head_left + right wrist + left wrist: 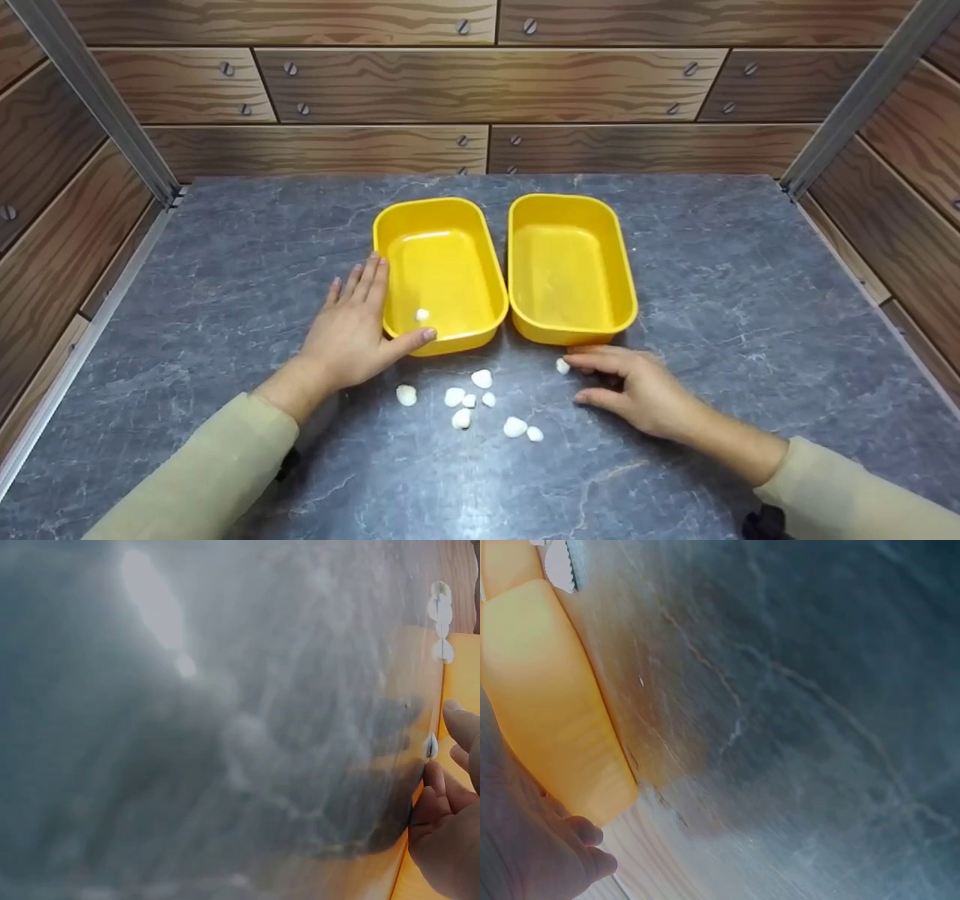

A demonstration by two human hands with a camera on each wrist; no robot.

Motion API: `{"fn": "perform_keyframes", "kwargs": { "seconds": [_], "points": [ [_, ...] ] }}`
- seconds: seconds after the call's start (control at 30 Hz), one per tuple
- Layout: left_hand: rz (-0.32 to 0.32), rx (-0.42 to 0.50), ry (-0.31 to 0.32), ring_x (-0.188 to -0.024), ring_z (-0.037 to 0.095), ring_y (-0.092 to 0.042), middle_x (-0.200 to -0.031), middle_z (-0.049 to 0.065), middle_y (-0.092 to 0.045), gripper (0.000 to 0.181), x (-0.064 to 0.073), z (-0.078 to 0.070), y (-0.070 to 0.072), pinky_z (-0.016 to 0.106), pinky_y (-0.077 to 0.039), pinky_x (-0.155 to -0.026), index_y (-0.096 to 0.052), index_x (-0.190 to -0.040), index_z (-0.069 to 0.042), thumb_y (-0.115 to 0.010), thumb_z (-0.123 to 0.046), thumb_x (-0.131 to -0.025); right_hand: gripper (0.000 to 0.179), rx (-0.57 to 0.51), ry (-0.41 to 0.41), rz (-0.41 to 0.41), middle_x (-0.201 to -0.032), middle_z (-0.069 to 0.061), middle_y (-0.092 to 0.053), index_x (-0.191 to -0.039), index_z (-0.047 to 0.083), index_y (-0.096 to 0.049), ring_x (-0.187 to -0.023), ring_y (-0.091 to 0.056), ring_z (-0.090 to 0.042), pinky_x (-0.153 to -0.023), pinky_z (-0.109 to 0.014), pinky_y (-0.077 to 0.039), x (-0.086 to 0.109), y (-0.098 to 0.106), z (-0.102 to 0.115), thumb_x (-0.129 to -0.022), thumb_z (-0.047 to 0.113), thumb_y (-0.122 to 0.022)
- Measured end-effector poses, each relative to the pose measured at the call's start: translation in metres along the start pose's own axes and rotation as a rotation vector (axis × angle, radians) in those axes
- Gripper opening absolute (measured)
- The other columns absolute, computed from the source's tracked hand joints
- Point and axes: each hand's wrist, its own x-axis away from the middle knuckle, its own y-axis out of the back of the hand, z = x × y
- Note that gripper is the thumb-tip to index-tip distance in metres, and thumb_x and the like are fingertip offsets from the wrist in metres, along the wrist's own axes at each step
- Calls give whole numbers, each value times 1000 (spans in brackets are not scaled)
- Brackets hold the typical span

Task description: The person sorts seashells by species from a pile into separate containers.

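My left hand (pixel 349 337) lies against the left yellow tray (pixel 491 262), its fingers straight along the outer side wall and the thumb over the front rim. One white seashell (pixel 421 315) sits inside that tray. My right hand (pixel 649 386) is low over the table, in front of the right yellow tray (pixel 570 330). Its fingertips touch or almost touch a small white seashell (pixel 562 366), while the thumb stays apart from it. In the right wrist view, that shell stands by a fingertip of the hand (pixel 450 817).
Several white seashells (pixel 514 427) lie scattered on the dark marbled table (pixel 247 262), between the hands. Both trays stand side by side, close together. Wood-patterned walls (pixel 487 86) and metal posts (pixel 97 97) bound the table.
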Motion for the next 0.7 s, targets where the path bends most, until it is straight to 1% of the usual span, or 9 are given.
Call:
{"fn": "perform_keyframes", "kwargs": {
  "seconds": [0.13,0.3,0.5,0.7],
  "points": [
    [-1,-4,-1,-162,39,-10,-177,14,-2,123,0,0,0,60,-7,-129,-5,-170,-2,-44,-89,-92,46,31,35,21,-139,-4,-70,-136,16,-74,-128,-65,-30,-109,-54,-49,-2,-1,-1,-93,27,-84],
    [-12,-11,-15,-162,39,-11,-177,15,-4,123,0,0,0,60,-9,-129,-6,-169,-1,-44,-88,-92,42,40,78,33,-140,-1,-69,-134,15,-75,-128,-64,-27,-108,-52,-49,-3,-2,-2,-94,25,-83],
    [-14,-5,-13,-162,39,-11,-177,15,-3,122,1,1,0,60,-9,-129,-6,-169,-1,-46,-87,-93,37,38,93,40,-132,3,-71,-131,15,-77,-122,-66,-24,-105,-48,-51,-4,-3,-2,-96,23,-82],
    [-10,-5,-11,-162,40,-11,-177,15,-3,122,1,1,0,60,-8,-129,-5,-169,-1,-46,-86,-93,36,38,73,66,-125,3,-70,-132,17,-77,-114,-66,-20,-101,-46,-54,-3,-4,-2,-97,23,-81]
  ]
}}
